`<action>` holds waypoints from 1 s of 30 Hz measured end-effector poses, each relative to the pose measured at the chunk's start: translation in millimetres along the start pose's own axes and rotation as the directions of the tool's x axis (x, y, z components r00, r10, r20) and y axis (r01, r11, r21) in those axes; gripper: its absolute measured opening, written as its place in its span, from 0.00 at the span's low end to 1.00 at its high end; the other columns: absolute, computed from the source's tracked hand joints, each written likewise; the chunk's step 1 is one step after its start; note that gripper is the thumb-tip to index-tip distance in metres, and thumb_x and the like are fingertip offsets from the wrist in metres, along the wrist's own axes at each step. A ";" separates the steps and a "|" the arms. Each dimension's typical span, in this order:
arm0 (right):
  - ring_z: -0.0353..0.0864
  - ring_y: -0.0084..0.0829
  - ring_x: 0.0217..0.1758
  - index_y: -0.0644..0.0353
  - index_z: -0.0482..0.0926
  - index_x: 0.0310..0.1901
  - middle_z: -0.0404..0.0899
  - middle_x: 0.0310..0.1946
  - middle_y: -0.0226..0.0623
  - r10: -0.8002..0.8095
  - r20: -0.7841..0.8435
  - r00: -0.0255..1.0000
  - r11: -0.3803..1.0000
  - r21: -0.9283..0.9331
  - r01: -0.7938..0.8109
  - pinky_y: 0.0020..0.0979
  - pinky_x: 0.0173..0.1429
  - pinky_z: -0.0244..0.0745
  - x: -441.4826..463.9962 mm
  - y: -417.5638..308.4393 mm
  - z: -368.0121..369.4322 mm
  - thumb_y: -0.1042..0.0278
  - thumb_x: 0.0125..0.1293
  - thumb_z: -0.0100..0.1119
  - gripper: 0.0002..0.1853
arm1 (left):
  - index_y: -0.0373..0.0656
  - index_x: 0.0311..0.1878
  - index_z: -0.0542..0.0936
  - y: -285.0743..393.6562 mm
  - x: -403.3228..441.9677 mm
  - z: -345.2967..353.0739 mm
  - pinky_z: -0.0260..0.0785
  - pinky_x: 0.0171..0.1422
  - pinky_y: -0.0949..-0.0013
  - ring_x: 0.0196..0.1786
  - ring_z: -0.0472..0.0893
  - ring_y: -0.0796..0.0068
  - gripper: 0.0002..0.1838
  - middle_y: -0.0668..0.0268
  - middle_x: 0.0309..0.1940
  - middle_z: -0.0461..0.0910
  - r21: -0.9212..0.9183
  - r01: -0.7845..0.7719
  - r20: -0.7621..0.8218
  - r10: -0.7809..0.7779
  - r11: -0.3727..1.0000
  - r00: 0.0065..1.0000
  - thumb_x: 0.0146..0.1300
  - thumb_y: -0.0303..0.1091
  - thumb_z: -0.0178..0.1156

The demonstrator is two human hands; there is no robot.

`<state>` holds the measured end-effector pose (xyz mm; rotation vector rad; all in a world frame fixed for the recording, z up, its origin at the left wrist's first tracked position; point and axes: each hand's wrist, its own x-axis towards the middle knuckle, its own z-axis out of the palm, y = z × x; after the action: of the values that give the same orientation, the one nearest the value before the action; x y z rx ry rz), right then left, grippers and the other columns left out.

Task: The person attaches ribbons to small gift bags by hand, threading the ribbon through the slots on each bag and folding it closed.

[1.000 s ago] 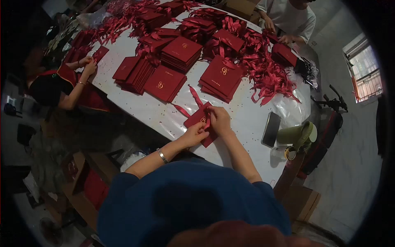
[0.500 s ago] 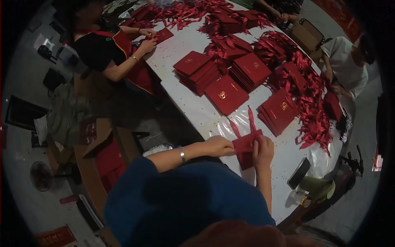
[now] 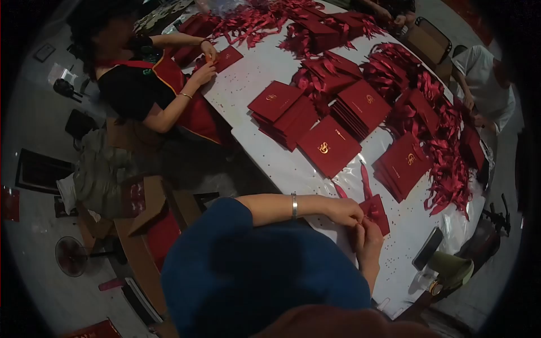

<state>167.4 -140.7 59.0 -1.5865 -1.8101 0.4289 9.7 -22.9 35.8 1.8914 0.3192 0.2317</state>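
Note:
A small red paper bag lies at the near side of the white table, with a red ribbon stretching away from its far edge. At the bag's left edge, my left hand is closed, thumb and fingertips pinched together. My right hand is closed too, its fingertips meeting those of the left. Whatever lies between the fingertips is too small and hidden to make out. Beyond the hands are stacks of flat red bags with gold print and another stack to the right.
Heaps of red ribbon cover the table's right side. A phone and a green object are at the near right. A co-worker in a red apron handles red pieces at far left. An open carton stands left.
My left hand has left the bag's left corner and moved right to meet my right hand. The right fingers have come off the bag's face to its left edge. The view has shifted.

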 end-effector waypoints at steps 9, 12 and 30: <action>0.78 0.46 0.34 0.65 0.80 0.34 0.79 0.29 0.45 0.126 0.146 0.981 0.992 -0.012 -0.126 0.41 0.39 0.74 -17.0 19.0 -41.4 0.70 0.61 0.61 0.07 | 0.35 0.41 0.82 0.2 16.4 21.9 0.70 0.39 0.76 0.35 0.78 0.83 0.11 0.66 0.31 0.82 -0.536 0.317 -0.060 -0.410 0.782 0.910 0.64 0.35 0.62; 0.79 0.46 0.33 0.65 0.80 0.34 0.80 0.28 0.45 0.101 0.060 0.993 0.992 -0.084 -0.096 0.41 0.39 0.75 -23.6 39.8 -41.4 0.69 0.62 0.60 0.07 | 0.37 0.43 0.81 -15.0 18.6 34.2 0.72 0.41 0.72 0.36 0.79 0.75 0.10 0.63 0.35 0.81 -0.270 0.211 -0.459 -0.318 0.939 0.830 0.64 0.34 0.60; 0.83 0.39 0.31 0.60 0.83 0.37 0.83 0.29 0.42 -0.099 -0.043 0.994 0.994 -0.044 0.097 0.36 0.35 0.78 -33.3 69.3 25.6 0.69 0.60 0.64 0.06 | 0.34 0.50 0.79 -33.9 -3.3 40.4 0.73 0.43 0.76 0.37 0.79 0.81 0.16 0.65 0.35 0.82 -0.425 0.367 -0.521 -0.555 0.828 0.649 0.59 0.29 0.63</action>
<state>201.9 -154.0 -13.2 -1.5154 -1.8643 0.3091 15.6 -49.2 -9.6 1.3279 1.1638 0.5285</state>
